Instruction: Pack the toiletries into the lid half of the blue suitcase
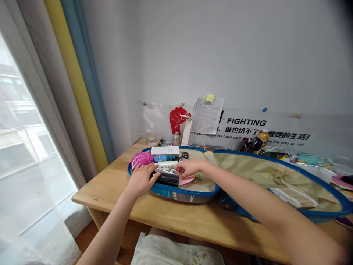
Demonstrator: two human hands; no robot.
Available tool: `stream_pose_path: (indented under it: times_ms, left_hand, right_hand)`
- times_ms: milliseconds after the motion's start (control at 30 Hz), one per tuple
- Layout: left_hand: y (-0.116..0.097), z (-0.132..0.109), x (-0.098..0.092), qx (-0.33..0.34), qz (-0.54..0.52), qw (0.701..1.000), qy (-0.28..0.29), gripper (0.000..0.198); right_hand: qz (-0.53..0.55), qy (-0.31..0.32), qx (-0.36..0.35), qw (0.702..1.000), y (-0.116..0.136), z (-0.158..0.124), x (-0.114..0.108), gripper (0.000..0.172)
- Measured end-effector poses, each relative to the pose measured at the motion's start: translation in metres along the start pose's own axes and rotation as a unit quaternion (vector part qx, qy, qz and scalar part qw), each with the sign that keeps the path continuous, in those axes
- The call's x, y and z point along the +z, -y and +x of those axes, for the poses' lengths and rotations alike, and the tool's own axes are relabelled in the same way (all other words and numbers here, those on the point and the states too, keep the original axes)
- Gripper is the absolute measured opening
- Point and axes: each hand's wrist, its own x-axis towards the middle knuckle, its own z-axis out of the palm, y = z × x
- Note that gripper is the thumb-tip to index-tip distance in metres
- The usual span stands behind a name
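Note:
An open blue-rimmed suitcase (190, 192) lies on the wooden table. Its left half holds a pink yarn-like bundle (142, 159), a white box (164, 150), a blue item (160, 158), a white tube (168, 164), a black pouch (167, 179) and a pink item (186, 180). My left hand (142, 178) rests with fingers spread beside the pink bundle, its fingertips at the black pouch's left end. My right hand (189, 168) reaches in from the right, fingers curled down over the items near the pink one; what its fingertips hold, if anything, is hidden.
The suitcase's other half holds a pack of wooden sticks (296, 197). Behind stand a white lamp (186, 131), a small bottle (176, 138), a clear cup (151, 139) and an orange bottle (262, 139). Curtains hang at the left, and the table's front edge (165, 225) runs nearby.

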Motion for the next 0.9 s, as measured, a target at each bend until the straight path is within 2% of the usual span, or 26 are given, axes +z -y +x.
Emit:
stream_pose_path:
  times_ms: [100,233,400,533,600,667,767,900]
  left_hand:
    - [0.001,0.000,0.001,0.002,0.004,1.000,-0.004,0.048]
    - [0.003,-0.002,0.004,0.011,0.004,1.000,-0.020,0.050]
    - [0.004,-0.002,0.008,0.006,-0.003,0.999,-0.044,0.052]
    - [0.005,-0.003,0.010,0.011,-0.023,0.998,-0.061,0.056]
    - [0.005,-0.003,0.011,0.017,-0.032,0.996,-0.081,0.058]
    - [0.006,-0.004,0.012,0.018,-0.038,0.993,-0.107,0.060]
    - [0.007,-0.006,0.016,0.015,-0.042,0.990,-0.135,0.064]
    - [0.009,-0.007,0.016,0.030,-0.034,0.991,-0.128,0.064]
  right_hand:
    - [0.025,-0.006,0.006,1.000,0.001,0.001,0.012,0.031]
    - [0.088,-0.064,0.027,0.994,-0.001,0.009,0.013,0.024]
    - [0.208,-0.181,0.032,0.961,-0.004,0.015,-0.009,0.030]
    - [0.245,-0.257,0.012,0.935,0.005,0.017,-0.034,0.038]
    - [0.214,-0.254,-0.006,0.943,0.012,0.020,-0.042,0.039]
    - [0.160,-0.225,-0.022,0.961,0.021,0.026,-0.041,0.036]
    - [0.095,-0.173,-0.034,0.980,0.034,0.041,-0.025,0.028]
    - [0.056,-0.144,-0.050,0.987,0.048,0.062,0.000,0.023]
